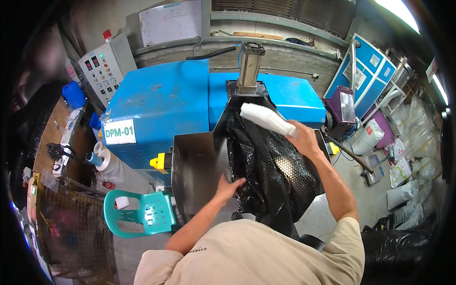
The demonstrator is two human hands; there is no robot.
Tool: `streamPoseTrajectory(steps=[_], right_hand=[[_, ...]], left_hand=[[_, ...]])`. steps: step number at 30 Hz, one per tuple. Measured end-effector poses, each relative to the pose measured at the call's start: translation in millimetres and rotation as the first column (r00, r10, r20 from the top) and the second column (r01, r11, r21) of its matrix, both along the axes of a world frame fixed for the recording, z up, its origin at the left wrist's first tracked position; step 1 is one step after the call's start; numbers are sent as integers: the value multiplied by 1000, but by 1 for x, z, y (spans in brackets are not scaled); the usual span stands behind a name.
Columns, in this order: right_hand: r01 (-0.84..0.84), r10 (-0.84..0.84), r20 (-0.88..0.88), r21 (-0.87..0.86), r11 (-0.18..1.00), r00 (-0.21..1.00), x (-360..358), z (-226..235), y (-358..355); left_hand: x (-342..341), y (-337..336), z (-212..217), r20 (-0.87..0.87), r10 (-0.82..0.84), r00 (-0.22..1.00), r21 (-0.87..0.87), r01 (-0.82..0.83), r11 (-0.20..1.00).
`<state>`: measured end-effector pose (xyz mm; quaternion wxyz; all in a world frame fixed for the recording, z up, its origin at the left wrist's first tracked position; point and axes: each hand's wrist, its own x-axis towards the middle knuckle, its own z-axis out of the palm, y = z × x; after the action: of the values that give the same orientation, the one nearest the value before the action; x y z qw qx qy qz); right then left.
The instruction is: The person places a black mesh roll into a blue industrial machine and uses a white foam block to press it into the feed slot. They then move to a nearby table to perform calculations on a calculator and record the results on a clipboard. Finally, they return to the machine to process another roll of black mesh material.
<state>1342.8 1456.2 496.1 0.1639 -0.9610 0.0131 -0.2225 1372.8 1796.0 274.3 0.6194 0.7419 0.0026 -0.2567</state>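
A mass of black bubble film (pixel 270 166) lies in the metal feed trough (pixel 194 159) of a blue machine and hangs over its near edge toward my body. My left hand (pixel 229 188) is open at the film's left edge, thumb and fingers apart, its fingertips against or very close to the film. My right hand (pixel 304 138) is closed around one end of a long white roll (pixel 268 118), soft-looking, perhaps plastic or foam. The roll is held above the film and points up and left toward the trough's throat.
The blue machine (pixel 161 95) carries an upright metal cylinder (pixel 250 69) over the throat. A green plastic chair (pixel 151 213) stands at left, below a control box (pixel 107 69). A dark bar (pixel 354 154) sticks out at right, near white sacks (pixel 370 135) and clear plastic bags.
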Motion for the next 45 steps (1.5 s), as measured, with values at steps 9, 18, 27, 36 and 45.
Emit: streamPoseTrajectory(steps=[9,18,27,36,45], right_hand=[[50,-39,177,-57,997,984,89,-132,4],[87,-79,108,-77,993,991,90,-171,30],[131,-134,63,56,990,989,150,-121,9],[85,-97,57,186,979,994,62,-167,21],[178,-231,104,370,912,967,37,-78,13]], left_hand=[[-35,-28,-38,-247,-330,911,-79,321,944],[-2,-48,-38,-397,26,918,-233,-128,964],[33,-65,89,-262,38,964,-629,-200,751],[-72,-41,-32,-49,-502,863,146,503,852],[-27,-3,99,-163,-51,985,-627,-63,777]])
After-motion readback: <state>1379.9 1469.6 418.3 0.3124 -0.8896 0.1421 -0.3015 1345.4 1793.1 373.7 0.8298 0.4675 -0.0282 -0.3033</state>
